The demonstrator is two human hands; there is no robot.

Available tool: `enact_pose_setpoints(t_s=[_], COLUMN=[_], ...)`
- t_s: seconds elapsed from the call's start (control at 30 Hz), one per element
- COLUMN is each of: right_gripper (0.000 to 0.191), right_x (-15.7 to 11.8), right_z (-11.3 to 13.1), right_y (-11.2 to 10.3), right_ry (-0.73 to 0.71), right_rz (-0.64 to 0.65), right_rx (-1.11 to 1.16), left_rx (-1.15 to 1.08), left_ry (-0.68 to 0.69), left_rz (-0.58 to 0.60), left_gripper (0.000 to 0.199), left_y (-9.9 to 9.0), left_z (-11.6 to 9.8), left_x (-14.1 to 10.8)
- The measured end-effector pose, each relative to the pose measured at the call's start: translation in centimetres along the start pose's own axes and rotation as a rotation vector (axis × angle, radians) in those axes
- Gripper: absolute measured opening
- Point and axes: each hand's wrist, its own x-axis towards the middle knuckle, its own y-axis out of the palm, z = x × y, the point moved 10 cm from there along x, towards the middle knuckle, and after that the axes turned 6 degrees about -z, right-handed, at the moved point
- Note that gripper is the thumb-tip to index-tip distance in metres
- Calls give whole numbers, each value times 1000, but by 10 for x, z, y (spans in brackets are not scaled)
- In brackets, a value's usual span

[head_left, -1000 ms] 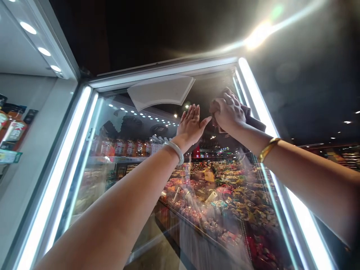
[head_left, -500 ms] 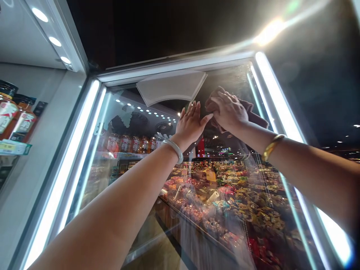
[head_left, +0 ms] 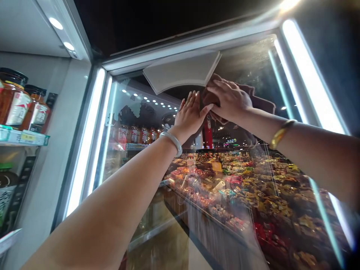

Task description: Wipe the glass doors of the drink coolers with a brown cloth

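Note:
My left hand (head_left: pixel 189 114) lies flat against a glass pane (head_left: pixel 157 225), fingers together and stretched upward, with a pale bangle (head_left: pixel 172 142) round the wrist. Just to its right, my right hand (head_left: pixel 232 98) presses a folded brown cloth (head_left: pixel 263 103) onto the same glass. The two thumbs almost meet. A gold bangle (head_left: pixel 281 134) circles the right wrist. Above the hands, a white fan-shaped sheet (head_left: pixel 182 73) sits near the top of the pane; the cloth is close to its lower right corner. Part of the cloth is hidden under my right hand.
Bright light strips (head_left: pixel 86 138) run down both sides of the frame. Bottles with dark lids (head_left: pixel 17 101) stand on a shelf (head_left: pixel 25 138) at the left. Heaps of colourful wrapped goods (head_left: pixel 247 187) and more bottles show in the glass, reflected or behind it.
Against the white sheet, both hands have shifted left and slightly down, the cloth moving along under my right hand. The view has tilted, bringing more of the left shelf into sight.

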Motion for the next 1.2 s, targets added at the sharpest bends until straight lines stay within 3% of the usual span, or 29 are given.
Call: enact_pose_setpoints(t_s=[0.07,0.17,0.3,0.43,0.57,0.67,0.8,0.93,1.03,1.13,1.2], right_gripper=[63,60,61,62,62,63,68,61,59,55,55], right_x=[4,-19,-47,-16,9,-5,-26,3,22,10,-8], right_z=[28,58,48,31,62,81,64,48,71,106,113], right_y=[13,15,-1,0,21,25,15,17,30,35,31], right_ry=[-33,-184,-298,-107,-31,-118,-223,-109,-30,-168,-290], right_rz=[15,45,72,12,-22,15,47,-44,-69,-89,-80], right_rx=[0,19,45,4,38,70,92,37,14,39,76], left_rx=[-23,-54,-65,-78,-88,-65,-69,-61,-63,-39,-14], left_ry=[-14,-30,-20,-13,-26,-24,14,20,8,-20,-34], left_rz=[-22,-26,-9,-12,2,22,-22,0,-5,-19,-11], left_gripper=[72,70,73,69,69,68,75,77,74,72,71], left_y=[-3,-7,-10,-12,-11,-8,-10,-9,-15,-23,-26], left_z=[8,25,47,58,60,60,59,60,64,72,80], left_x=[1,-2,-10,-13,-13,-11,-12,-16,-19,-26,-31])
